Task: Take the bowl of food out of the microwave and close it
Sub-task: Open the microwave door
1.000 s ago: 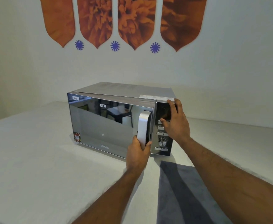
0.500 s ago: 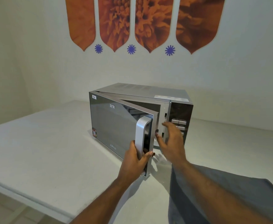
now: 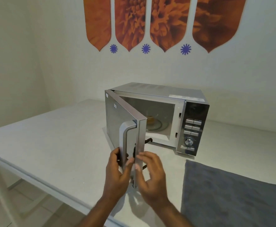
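Note:
A silver microwave [image 3: 194, 112] stands on the white table [image 3: 52, 145]. Its mirrored door [image 3: 117, 118] is swung out towards me, roughly at a right angle. My left hand [image 3: 117, 174] is wrapped around the lower part of the door handle [image 3: 123, 141]. My right hand [image 3: 152, 172] hovers beside the door's free edge, fingers spread and touching the edge, holding nothing. Inside the cavity a glass bowl [image 3: 150, 120] with yellowish food sits on the glass turntable [image 3: 156, 126], partly hidden behind the door edge.
A grey cloth [image 3: 232, 194] lies on the table to the right, in front of the control panel [image 3: 192, 128]. The table's front edge [image 3: 35, 179] runs diagonally at lower left, with floor below. A wall with orange decals stands close behind.
The door has swung from shut to wide open, pulled by my left hand. My right hand left the control panel and came down to the door's edge. The bowl inside has come into sight.

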`<state>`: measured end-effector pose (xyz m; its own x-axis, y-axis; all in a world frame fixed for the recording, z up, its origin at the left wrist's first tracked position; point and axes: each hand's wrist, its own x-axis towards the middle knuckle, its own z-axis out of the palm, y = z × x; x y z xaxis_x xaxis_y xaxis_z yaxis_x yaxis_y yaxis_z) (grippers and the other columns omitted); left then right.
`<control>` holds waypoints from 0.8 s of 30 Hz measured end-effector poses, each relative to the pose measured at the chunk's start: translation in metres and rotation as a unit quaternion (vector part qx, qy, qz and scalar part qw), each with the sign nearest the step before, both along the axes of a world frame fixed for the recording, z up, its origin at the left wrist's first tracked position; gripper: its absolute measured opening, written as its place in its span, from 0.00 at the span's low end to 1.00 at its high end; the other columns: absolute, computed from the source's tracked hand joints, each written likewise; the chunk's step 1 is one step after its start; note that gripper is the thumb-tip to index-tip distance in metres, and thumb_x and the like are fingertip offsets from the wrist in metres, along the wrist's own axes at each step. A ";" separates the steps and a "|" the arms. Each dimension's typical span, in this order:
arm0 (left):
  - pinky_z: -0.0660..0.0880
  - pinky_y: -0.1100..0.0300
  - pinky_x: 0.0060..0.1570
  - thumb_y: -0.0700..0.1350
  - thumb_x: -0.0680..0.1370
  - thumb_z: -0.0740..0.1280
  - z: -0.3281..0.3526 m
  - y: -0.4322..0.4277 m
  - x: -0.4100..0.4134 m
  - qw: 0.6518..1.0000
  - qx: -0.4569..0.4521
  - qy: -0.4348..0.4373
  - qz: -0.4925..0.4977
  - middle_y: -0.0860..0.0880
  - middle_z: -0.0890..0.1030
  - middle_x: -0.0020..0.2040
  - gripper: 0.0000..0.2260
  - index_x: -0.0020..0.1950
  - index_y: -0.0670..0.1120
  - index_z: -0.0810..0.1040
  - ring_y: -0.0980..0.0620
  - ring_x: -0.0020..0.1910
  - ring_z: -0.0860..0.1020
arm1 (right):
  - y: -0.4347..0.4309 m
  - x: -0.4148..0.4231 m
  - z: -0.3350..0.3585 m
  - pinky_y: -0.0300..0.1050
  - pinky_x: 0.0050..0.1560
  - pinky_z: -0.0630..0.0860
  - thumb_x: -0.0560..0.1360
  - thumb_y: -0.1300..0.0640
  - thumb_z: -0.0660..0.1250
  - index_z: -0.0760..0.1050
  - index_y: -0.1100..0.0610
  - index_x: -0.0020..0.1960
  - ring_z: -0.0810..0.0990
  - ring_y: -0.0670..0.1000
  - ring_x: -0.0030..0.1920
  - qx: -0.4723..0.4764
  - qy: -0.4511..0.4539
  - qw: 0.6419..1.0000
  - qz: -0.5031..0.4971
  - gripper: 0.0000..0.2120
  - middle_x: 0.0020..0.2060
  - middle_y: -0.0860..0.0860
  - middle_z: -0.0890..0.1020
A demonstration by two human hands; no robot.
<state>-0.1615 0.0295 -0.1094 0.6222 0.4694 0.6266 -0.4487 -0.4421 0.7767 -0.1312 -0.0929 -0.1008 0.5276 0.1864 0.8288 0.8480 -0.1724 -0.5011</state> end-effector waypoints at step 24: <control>0.75 0.69 0.34 0.45 0.84 0.56 -0.008 0.115 -0.087 0.975 -0.032 0.021 0.221 0.52 0.82 0.44 0.10 0.57 0.47 0.76 0.58 0.42 0.81 | 0.123 -0.085 -0.012 0.39 0.73 0.62 0.80 0.46 0.62 0.57 0.50 0.78 0.50 0.37 0.78 -0.215 0.008 0.948 0.235 0.29 0.80 0.37 0.48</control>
